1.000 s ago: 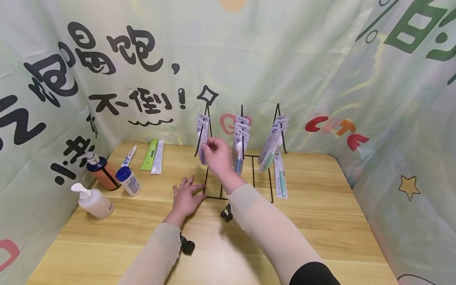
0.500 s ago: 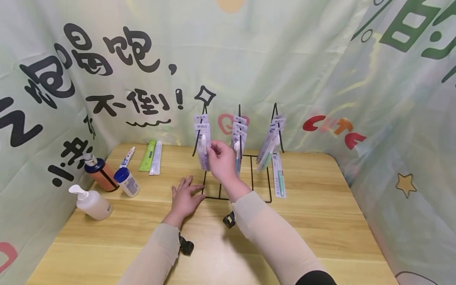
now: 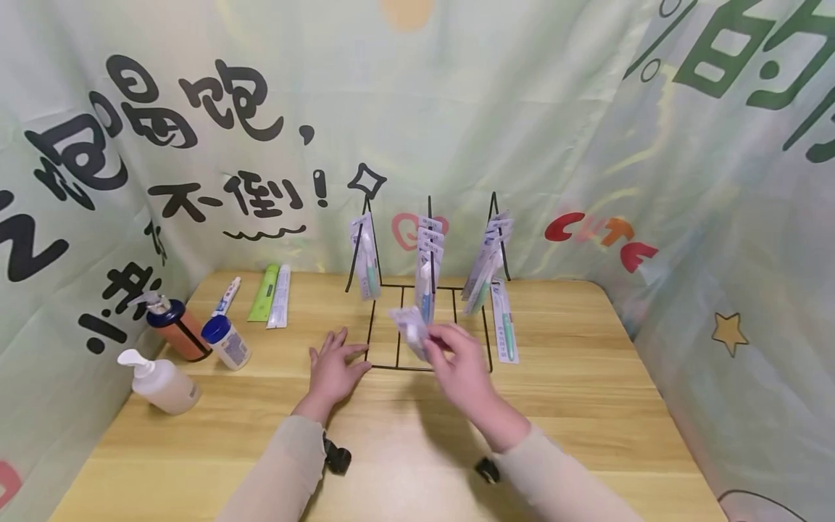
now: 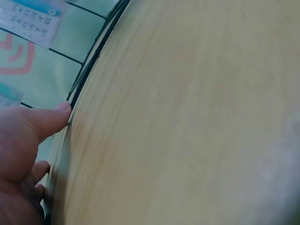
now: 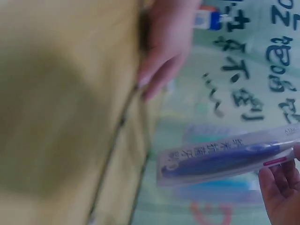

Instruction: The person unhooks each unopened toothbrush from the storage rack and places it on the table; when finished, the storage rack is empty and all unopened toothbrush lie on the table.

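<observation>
My right hand (image 3: 459,362) pinches a packaged toothbrush (image 3: 409,330) by its edge, held above the base of the black wire rack (image 3: 404,368). In the right wrist view this pack (image 5: 220,157) shows a blue-purple handle under clear plastic. My left hand (image 3: 333,373) rests on the table, thumb and a finger touching the rack's front left corner. A toothbrush pack with a green handle (image 3: 367,264) hangs on the rack's left hook. Several packs (image 3: 427,250) hang on the middle hook, and several more (image 3: 484,272) on the right one.
Another packaged toothbrush (image 3: 504,322) lies on the table (image 3: 574,406) right of the rack. At left stand an orange pump bottle (image 3: 179,332), a white pump bottle (image 3: 166,388) and a blue-capped jar (image 3: 226,343). Behind them lie a small tube (image 3: 226,296), a green tube (image 3: 264,293) and a white tube (image 3: 279,297).
My right hand has taken the front toothbrush pack off the left hook and moved right and toward me with it, exposing the green-handled pack behind. The left hand stays at the rack's corner.
</observation>
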The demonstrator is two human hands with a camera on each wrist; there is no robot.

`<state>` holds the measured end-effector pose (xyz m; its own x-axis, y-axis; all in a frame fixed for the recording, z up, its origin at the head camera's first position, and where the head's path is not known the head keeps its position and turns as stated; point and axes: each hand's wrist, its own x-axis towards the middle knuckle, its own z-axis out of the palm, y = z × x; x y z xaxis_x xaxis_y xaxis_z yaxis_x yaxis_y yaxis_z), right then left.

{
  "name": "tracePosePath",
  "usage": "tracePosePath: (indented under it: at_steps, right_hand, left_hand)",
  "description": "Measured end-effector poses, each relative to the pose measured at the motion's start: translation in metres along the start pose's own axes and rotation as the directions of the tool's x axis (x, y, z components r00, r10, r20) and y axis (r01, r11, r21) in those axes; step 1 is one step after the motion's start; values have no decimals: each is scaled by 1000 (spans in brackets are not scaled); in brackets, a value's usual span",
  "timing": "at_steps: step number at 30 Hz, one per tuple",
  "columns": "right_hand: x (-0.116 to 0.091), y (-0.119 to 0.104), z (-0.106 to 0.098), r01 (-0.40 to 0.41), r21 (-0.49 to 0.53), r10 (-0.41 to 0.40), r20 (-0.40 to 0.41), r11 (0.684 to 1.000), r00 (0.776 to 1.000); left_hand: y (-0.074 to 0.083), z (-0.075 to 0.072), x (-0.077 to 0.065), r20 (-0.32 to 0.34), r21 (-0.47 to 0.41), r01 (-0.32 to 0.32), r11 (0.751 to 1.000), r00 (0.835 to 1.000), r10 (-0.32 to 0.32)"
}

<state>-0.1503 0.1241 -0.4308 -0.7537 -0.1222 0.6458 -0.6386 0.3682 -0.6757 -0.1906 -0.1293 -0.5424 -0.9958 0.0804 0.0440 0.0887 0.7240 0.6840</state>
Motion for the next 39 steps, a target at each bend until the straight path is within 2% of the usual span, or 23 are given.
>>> tracePosePath:
  at_steps: [2,4,6,7,8,11,12,14,15,19,21,25,29,31,32,34,39]
  right_hand:
    - [-20,10,-23,21,-39,-20,7,999,1000]
    - [-36,20,-49,-20,-92,20,1,996,1000]
    - [-44,30,-76,-169,-141,170,-5,975,985]
    - [-44,35,-90,-258,-160,259,-13,953,966]
    - [-43,40,-103,-352,-183,354,-23,918,935]
    - [-26,62,-137,-572,-225,579,-43,788,814]
    - [-18,71,-146,-610,-228,616,-50,759,786]
    - [-1,92,-159,-647,-218,647,-82,731,758]
    - [7,103,-164,-655,-211,651,-96,726,753]
    - [35,141,-171,-688,-208,677,-132,695,724]
    - [44,155,-169,-708,-220,704,-109,671,701]
    - [52,179,-160,-756,-266,773,-60,598,632]
    - [52,199,-154,-808,-300,837,-55,507,545]
    - [50,207,-152,-818,-312,850,-56,483,523]
    - [49,211,-151,-823,-313,856,-58,474,514]
    - [49,216,-149,-822,-320,856,-63,470,514]
    - [52,223,-143,-822,-326,844,-112,467,524]
  left_hand:
    - [-3,0,-2,-5,-3,7,1000,1000,-7]
    - [-5,-1,-4,-2,-6,15,1000,1000,-15]
    - [-8,-1,-6,-2,-7,19,1000,1000,-19]
    - [-8,-2,-7,-1,-9,23,1000,1000,-23]
    - [-9,-2,-9,0,-10,28,1000,1000,-28]
    - [-11,-5,-12,-9,-9,34,999,999,-34]
    - [-11,-6,-12,-14,-8,34,999,999,-34]
    - [-12,-7,-13,-22,-9,30,999,999,-31]
    - [-12,-8,-12,-26,-8,26,1000,999,-27]
    - [-10,-6,-9,-24,-10,16,1000,1000,-16]
    - [-9,-6,-7,-24,-10,14,1000,1000,-15]
    - [-6,-3,-2,-24,-5,9,1000,1000,-9]
    - [-3,-1,2,-11,-5,1,1000,1000,-1]
    - [-2,1,3,-10,-5,1,1000,1000,-1]
    - [-2,1,3,-12,-5,1,1000,1000,-1]
    - [-2,2,3,-16,-2,2,1000,1000,-2]
    - [-4,2,3,-25,1,-4,1000,1000,4]
